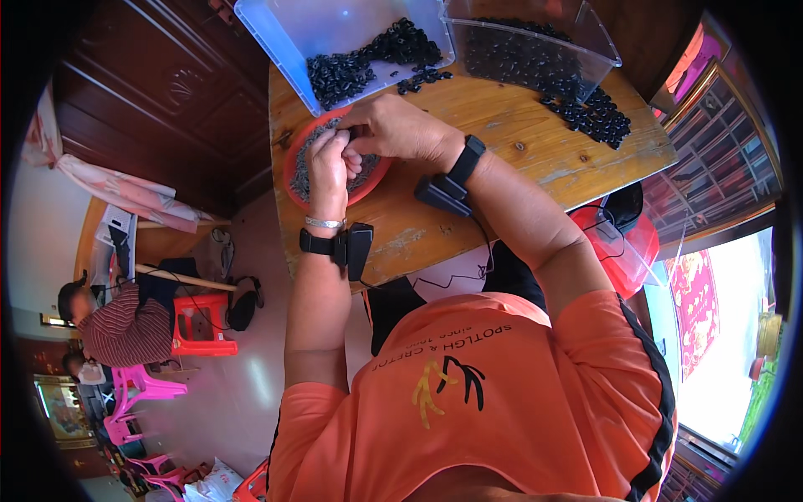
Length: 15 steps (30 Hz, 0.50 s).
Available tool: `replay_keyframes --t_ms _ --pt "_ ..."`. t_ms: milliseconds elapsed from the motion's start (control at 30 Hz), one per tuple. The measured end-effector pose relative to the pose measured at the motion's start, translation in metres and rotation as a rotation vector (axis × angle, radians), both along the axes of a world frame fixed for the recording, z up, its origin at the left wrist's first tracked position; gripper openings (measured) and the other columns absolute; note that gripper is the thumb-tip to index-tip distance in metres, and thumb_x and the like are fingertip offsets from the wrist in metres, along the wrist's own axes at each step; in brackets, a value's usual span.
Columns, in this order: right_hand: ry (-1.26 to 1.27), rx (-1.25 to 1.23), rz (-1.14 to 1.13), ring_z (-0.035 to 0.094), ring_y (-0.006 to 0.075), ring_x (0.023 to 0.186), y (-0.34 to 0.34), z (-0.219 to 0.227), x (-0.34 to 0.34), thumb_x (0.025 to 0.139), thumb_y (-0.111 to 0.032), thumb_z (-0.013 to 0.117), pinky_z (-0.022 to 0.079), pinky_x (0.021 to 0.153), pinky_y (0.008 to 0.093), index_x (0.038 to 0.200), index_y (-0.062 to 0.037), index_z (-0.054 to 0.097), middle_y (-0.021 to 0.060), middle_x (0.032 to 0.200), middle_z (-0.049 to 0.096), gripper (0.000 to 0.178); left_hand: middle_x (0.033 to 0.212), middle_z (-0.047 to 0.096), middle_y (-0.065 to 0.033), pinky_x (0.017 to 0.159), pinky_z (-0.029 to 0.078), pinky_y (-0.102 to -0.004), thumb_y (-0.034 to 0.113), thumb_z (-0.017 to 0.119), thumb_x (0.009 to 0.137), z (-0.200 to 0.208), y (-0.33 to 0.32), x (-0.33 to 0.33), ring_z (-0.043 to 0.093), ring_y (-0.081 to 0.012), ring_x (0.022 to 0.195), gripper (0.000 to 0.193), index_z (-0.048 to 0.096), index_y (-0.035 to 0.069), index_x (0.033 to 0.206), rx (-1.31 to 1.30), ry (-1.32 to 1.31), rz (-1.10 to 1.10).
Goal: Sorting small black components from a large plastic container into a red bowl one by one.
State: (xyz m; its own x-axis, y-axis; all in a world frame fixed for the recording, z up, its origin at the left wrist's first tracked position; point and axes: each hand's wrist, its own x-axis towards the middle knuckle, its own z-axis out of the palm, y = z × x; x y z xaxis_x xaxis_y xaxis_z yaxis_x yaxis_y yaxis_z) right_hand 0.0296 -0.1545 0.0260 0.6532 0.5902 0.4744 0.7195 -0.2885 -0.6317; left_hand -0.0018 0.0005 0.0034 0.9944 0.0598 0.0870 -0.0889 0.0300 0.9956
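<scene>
Scuffed wooden table (pixel 493 142); I see left hand (pixel 328 166) and right hand (pixel 403 130) curled, contents unclear; beneath their fingers, a round bowl (pixel 374 182) opens upward.

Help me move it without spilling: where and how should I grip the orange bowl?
Probably pinch the orange bowl by its curved rim, coming from the near right: bare wall shows there, beside the left hand and below the right hand, whereas its far edge sits close to the left bin.

Bowl (pixel 376 181) on table (pixel 535 180), bin (pixel 290 50) behind it, second bin (pixel 598 71) right of that, pieces (pixel 339 79) in both
</scene>
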Motion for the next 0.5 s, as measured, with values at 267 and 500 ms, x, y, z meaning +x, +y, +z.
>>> replay_keyframes --t_ms 267,500 --pt "-0.285 -0.044 -0.107 0.06 0.0369 0.08 0.0064 -0.0053 -0.0021 0.074 -0.009 0.064 0.049 0.071 0.041 0.092 0.0003 0.062 0.0179 0.083 0.062 0.021 0.057 0.052 -0.0007 0.044 0.036 -0.0211 0.02 0.046 0.09 -0.0035 0.0008 0.0018 0.046 -0.0072 0.047 0.029 0.059 0.003 0.07 0.081 -0.075 0.047" --pt "-0.35 -0.029 -0.14 0.061 0.0352 0.074 0.0105 -0.0056 -0.0013 0.073 -0.01 0.063 0.05 0.068 0.0404 0.082 -0.0003 0.063 0.0178 0.076 0.062 0.013 0.055 0.051 -0.001 0.044 0.035 -0.0208 0.019 0.046 0.089 -0.0018 -0.0003 -0.0004 0.046 -0.0074 0.047 0.028 0.058 0.002 0.069 0.03 -0.083 0.061"
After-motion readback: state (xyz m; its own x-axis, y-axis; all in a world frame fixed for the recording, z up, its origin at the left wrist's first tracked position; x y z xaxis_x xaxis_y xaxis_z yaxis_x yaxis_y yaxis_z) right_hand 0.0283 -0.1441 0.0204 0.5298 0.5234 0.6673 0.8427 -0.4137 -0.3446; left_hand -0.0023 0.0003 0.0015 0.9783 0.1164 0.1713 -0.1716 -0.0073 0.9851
